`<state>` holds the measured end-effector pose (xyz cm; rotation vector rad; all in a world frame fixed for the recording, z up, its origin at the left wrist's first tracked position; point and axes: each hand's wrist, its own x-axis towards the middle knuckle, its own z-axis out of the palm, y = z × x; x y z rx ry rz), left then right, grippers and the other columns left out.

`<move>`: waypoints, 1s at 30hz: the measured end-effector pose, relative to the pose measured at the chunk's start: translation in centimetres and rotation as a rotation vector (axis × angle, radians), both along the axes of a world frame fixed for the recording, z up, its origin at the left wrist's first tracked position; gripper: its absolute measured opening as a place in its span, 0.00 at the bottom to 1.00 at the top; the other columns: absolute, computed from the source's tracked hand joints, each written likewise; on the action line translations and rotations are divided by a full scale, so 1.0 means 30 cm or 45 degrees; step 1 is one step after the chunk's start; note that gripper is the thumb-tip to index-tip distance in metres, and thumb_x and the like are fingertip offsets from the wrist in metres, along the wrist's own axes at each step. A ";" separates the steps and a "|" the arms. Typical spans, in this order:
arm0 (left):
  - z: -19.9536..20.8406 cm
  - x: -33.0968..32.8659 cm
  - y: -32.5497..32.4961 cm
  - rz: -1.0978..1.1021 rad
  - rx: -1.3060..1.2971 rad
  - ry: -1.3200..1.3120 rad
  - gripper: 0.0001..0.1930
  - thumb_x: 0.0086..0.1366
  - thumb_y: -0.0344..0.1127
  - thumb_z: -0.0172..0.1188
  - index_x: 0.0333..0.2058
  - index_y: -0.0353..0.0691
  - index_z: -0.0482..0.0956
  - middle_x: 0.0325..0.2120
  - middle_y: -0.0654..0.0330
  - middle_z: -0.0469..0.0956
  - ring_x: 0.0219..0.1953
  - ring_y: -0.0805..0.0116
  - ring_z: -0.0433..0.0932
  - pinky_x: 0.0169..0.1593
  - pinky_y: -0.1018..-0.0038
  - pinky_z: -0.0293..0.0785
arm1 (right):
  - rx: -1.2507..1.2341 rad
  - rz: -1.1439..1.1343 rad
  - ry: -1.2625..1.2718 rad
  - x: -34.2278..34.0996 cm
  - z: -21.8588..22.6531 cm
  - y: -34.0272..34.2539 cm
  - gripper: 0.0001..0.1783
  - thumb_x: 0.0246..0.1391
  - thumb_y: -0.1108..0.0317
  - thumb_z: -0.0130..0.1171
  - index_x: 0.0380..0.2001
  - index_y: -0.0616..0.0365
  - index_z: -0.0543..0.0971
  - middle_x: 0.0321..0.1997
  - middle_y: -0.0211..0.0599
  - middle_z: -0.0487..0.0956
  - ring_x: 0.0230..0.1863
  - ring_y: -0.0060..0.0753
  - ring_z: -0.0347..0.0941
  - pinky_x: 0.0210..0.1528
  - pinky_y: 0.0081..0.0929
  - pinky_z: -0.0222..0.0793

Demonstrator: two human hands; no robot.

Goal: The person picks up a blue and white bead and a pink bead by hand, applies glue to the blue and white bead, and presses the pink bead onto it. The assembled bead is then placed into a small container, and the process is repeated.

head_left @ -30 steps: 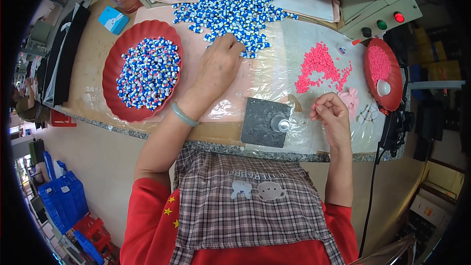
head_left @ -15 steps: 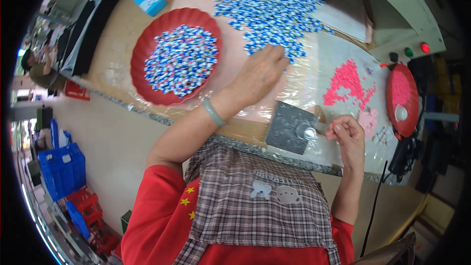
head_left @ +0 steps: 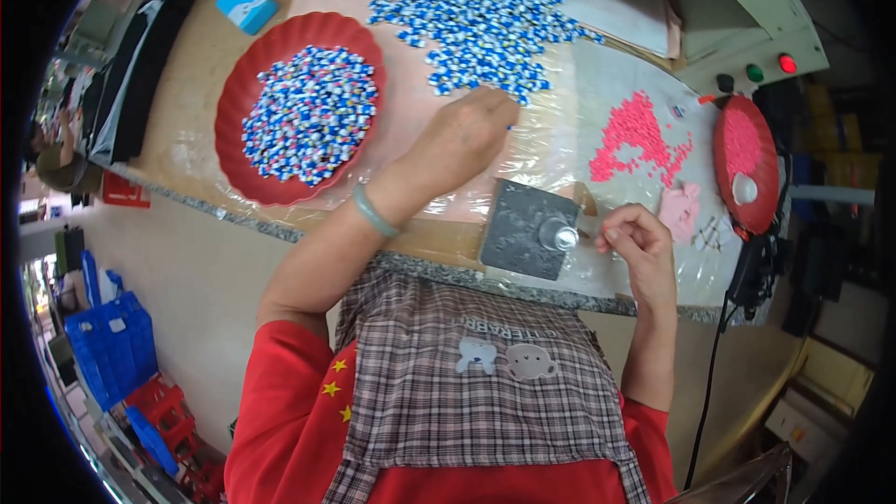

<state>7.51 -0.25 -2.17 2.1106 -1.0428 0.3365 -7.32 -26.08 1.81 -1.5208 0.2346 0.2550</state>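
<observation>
The left hand (head_left: 465,129) is resting palm-down with its fingers bunched at the near edge of the blue pile (head_left: 485,23), and the knuckles are hiding the fingertips, so whether they are gripping a piece cannot be told. The right hand (head_left: 642,241) is holding its thumb close to its curled fingers (anything between the tips is showing too small to make out). The pile is lying straight ahead of the left fingers, touching or nearly touching them; it is spreading wide at the far side and tapering toward the person, while the long axes of its single pieces are staying too fine to read. The left hand is clearly the nearer one to it. The right fingertips are hanging just beside the clear cup (head_left: 558,235), which is standing on the right part of the dark mat (head_left: 515,224), and so the mat and cup are sitting between the hands, closer to the person than the pile. Beyond the right hand, the pink bits (head_left: 630,135) are lying loose on the sheet, with the pink cloth (head_left: 679,210) nearer and the small dish (head_left: 767,173) farther right. To the left, a strip of pink sheet (head_left: 406,84) is running between the pile and the big dish (head_left: 231,117), giving room sideways. The stone edge (head_left: 597,299) is bounding the near side, and the grey cabinet (head_left: 793,14) is closing in the far right.
</observation>
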 end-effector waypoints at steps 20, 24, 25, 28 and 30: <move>0.039 -0.130 -0.001 -0.260 -0.704 1.683 0.12 0.63 0.25 0.59 0.46 0.33 0.77 0.33 0.60 0.80 0.34 0.76 0.79 0.41 0.82 0.76 | 0.186 -0.002 0.101 0.004 0.033 0.020 0.10 0.48 0.82 0.62 0.31 0.60 0.73 0.27 0.31 0.76 0.25 0.20 0.75 0.27 0.18 0.71; 0.050 -0.139 0.014 -0.256 -0.613 1.693 0.11 0.64 0.27 0.59 0.45 0.34 0.77 0.31 0.62 0.79 0.31 0.79 0.77 0.36 0.85 0.74 | 0.223 0.008 0.129 0.007 0.048 0.038 0.10 0.47 0.82 0.63 0.30 0.60 0.72 0.25 0.31 0.76 0.24 0.21 0.75 0.26 0.18 0.71; 0.055 -0.142 0.018 -0.251 -0.602 1.678 0.10 0.64 0.27 0.59 0.44 0.34 0.77 0.30 0.63 0.79 0.29 0.80 0.76 0.35 0.85 0.73 | 0.210 0.020 0.133 0.011 0.049 0.043 0.10 0.48 0.82 0.63 0.30 0.60 0.72 0.25 0.31 0.77 0.24 0.21 0.75 0.26 0.18 0.71; 0.070 -0.165 0.012 -0.246 -0.637 1.699 0.11 0.65 0.28 0.59 0.45 0.35 0.76 0.30 0.62 0.79 0.29 0.81 0.75 0.34 0.85 0.73 | 0.197 0.044 0.160 0.009 0.043 0.051 0.10 0.47 0.82 0.64 0.30 0.60 0.72 0.25 0.32 0.77 0.24 0.21 0.75 0.25 0.17 0.71; 0.075 -0.176 0.010 -0.248 -0.668 1.719 0.11 0.65 0.28 0.58 0.45 0.34 0.76 0.30 0.61 0.79 0.29 0.80 0.75 0.35 0.85 0.73 | 0.176 0.035 0.173 0.006 0.044 0.057 0.11 0.47 0.82 0.64 0.30 0.60 0.72 0.25 0.32 0.77 0.24 0.21 0.75 0.25 0.17 0.71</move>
